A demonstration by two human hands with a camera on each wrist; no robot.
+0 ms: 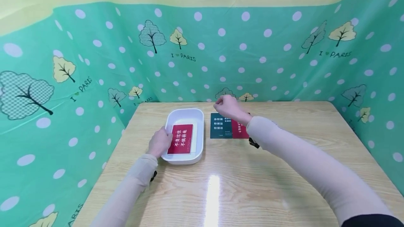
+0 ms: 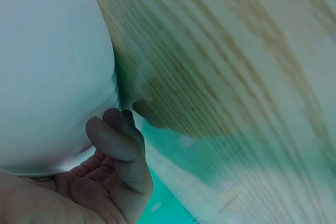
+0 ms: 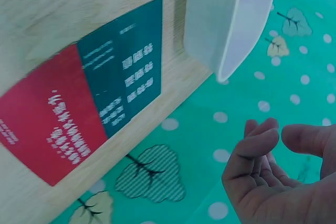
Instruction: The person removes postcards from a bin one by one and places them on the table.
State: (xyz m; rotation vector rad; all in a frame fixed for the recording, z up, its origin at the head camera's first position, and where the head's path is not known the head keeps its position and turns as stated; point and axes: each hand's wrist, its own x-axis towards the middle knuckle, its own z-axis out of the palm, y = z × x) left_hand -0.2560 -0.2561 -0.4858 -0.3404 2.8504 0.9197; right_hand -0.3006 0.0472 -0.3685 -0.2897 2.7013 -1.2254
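A white plastic basin (image 1: 199, 150) stands on the table's left half, and my left hand (image 1: 160, 142) grips its left rim, fingers under the outside wall. In the left wrist view that hand (image 2: 113, 169) has curled fingers beside the basin wall (image 2: 52, 77). A red card (image 1: 180, 139) with white lettering lies inside the basin over a paler sheet. Right of the basin, a teal card (image 1: 219, 126) and a red card (image 3: 55, 116) lie side by side on the table. Above them hovers my right hand (image 1: 230, 108); its fingers are loosely bent, with nothing between thumb and fingertips.
The wooden table (image 1: 271, 185) carries a bright light reflection near its front. A green dotted curtain (image 1: 202, 59) with tree prints hangs along the back and both sides. Dark straps show at both wrists.
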